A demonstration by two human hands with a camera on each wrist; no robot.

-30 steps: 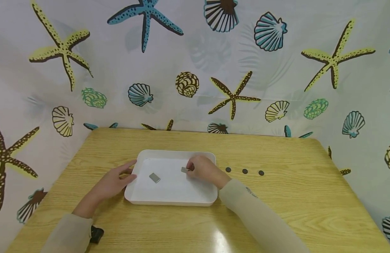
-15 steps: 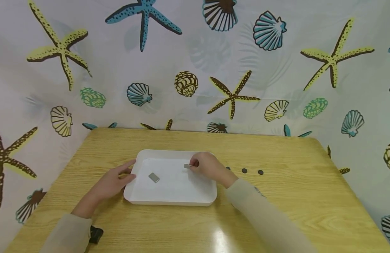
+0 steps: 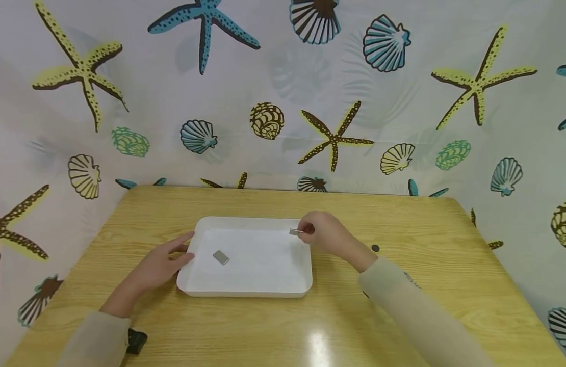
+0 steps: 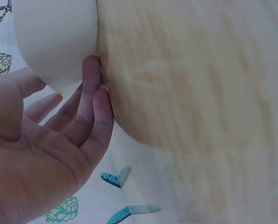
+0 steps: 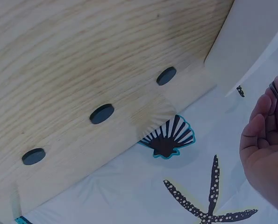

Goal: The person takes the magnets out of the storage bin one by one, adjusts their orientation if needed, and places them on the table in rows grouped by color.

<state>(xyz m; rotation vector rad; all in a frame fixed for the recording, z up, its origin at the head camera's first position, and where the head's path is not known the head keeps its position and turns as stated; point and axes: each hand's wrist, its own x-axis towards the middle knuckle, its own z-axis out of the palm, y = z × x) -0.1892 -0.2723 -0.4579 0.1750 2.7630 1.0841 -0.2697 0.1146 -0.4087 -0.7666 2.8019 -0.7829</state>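
My right hand (image 3: 326, 232) pinches a small flat grey rectangular piece (image 3: 294, 232) between thumb and fingertips, over the far right rim of the white tray (image 3: 246, 294). In the right wrist view, the right hand (image 5: 267, 140) is at the right edge with a dark edge of the piece between its fingertips. Inside the tray, towards its left, lies a matching grey rectangle (image 3: 221, 257). My left hand (image 3: 156, 262) rests against the tray's left side, fingers loosely extended; in the left wrist view its fingertips (image 4: 92, 74) touch the tray's outer wall (image 4: 54, 42).
Three small dark discs lie in a row on the wooden table right of the tray, with the middle disc (image 5: 102, 114) plain in the right wrist view. In the head view one disc (image 3: 375, 248) shows beside the forearm. A patterned cloth (image 3: 246, 163) hangs behind.
My right hand has moved right and away from me, carrying the grey rectangular piece from over the tray's interior to its far right rim. The left hand stays at the tray's side.
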